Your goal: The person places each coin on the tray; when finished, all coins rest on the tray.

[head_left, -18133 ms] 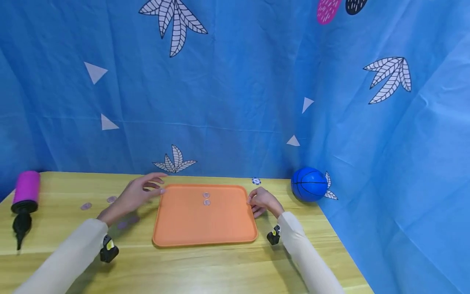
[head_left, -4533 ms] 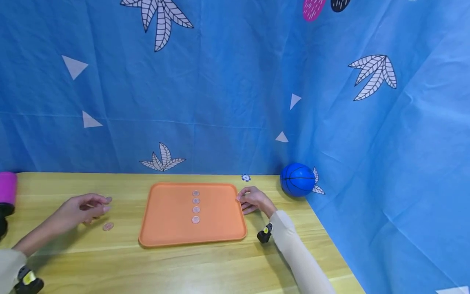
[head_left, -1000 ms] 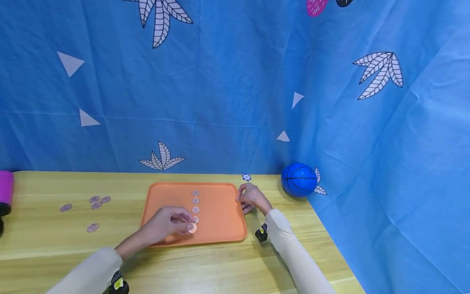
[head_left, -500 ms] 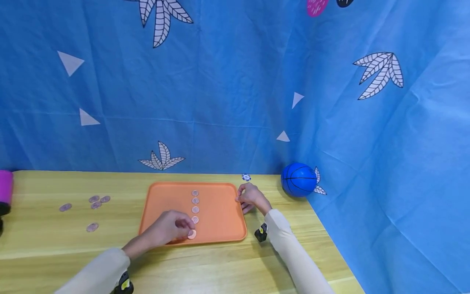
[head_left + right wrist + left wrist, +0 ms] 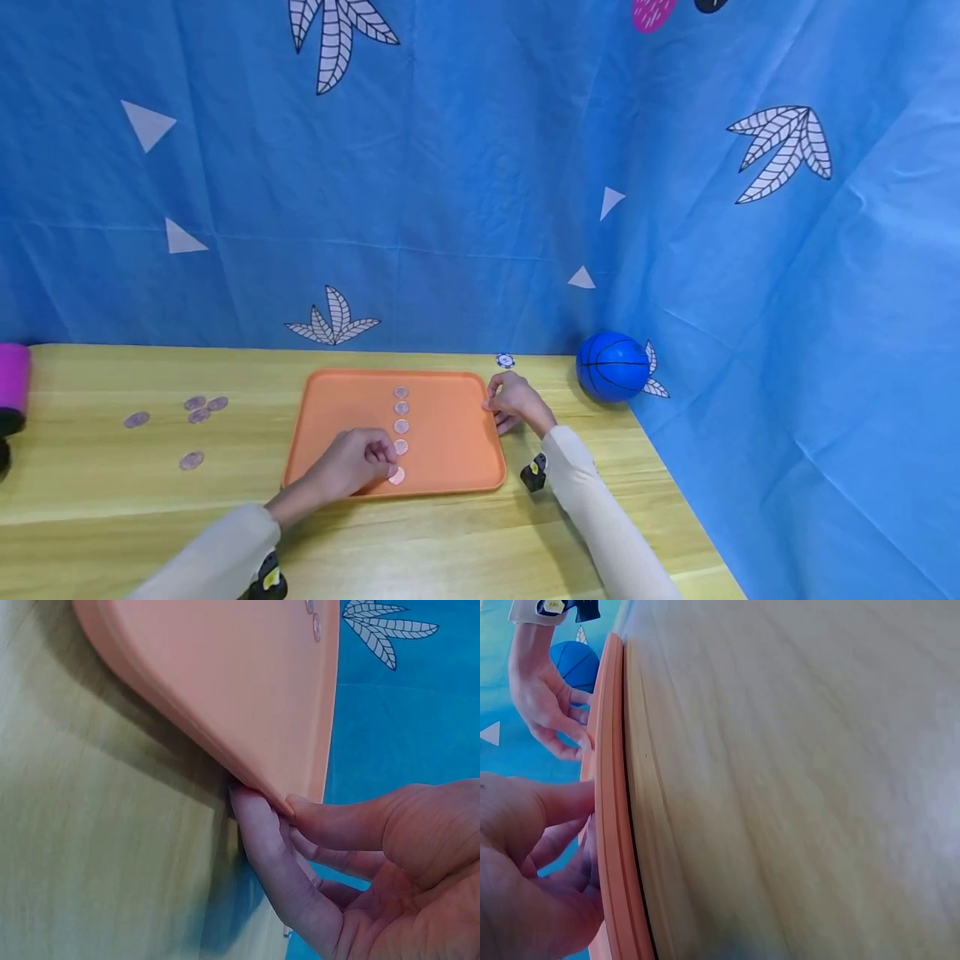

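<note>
Left fingers [image 5: 386, 469] pinching a coin [image 5: 397, 477] have moved nearer, right fingers [image 5: 266, 851] pinching the tray [image 5: 457, 450], blue cloth [image 5: 480, 167] behind the wooden table [image 5: 420, 550].

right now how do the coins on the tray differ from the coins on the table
The tray coins lie in one nearly straight row, while the table coins are scattered, three of them bunched together. The left hand has its fingers at the nearest tray coin, while the table coins lie untouched. Both sets are small, round and flat, with five in view each.
</note>
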`<action>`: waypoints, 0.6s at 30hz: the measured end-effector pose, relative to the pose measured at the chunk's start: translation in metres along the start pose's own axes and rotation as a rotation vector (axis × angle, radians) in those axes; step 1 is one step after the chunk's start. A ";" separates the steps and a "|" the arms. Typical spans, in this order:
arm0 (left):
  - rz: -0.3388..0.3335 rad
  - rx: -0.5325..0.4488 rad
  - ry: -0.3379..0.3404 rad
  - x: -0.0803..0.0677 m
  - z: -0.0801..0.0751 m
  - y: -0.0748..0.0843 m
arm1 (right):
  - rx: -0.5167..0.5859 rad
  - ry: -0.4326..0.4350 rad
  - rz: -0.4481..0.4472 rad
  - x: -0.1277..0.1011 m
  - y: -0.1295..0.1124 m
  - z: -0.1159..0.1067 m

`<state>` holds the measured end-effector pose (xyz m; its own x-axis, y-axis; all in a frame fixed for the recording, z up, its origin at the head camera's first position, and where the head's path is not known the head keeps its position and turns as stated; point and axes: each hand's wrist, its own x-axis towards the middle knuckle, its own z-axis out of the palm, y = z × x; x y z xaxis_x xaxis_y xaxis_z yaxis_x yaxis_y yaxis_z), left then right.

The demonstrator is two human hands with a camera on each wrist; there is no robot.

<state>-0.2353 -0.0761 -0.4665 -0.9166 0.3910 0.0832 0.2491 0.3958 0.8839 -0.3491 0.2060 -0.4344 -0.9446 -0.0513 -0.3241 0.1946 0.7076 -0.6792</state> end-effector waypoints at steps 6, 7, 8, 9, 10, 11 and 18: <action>-0.045 0.002 0.044 0.001 0.005 0.004 | 0.004 -0.009 0.000 -0.001 0.001 -0.003; -0.047 -0.003 0.045 0.001 0.005 0.004 | 0.006 -0.011 0.003 -0.001 0.002 -0.003; -0.047 -0.013 0.045 0.001 0.005 0.004 | 0.009 -0.012 0.006 -0.001 0.003 -0.003; -0.043 -0.024 0.048 0.000 0.005 0.003 | 0.010 -0.012 0.008 -0.001 0.003 -0.003; -0.041 -0.038 0.052 -0.001 0.004 0.004 | 0.014 -0.013 0.008 -0.001 0.003 -0.002; -0.030 -0.051 0.058 -0.001 0.004 0.004 | 0.015 -0.015 0.006 -0.001 0.003 -0.003; 0.049 -0.137 0.131 -0.006 -0.001 0.016 | 0.022 -0.036 -0.010 -0.001 0.003 -0.004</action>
<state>-0.2259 -0.0735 -0.4522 -0.9396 0.2919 0.1785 0.2571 0.2584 0.9312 -0.3486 0.2109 -0.4328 -0.9366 -0.0840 -0.3401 0.1909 0.6916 -0.6966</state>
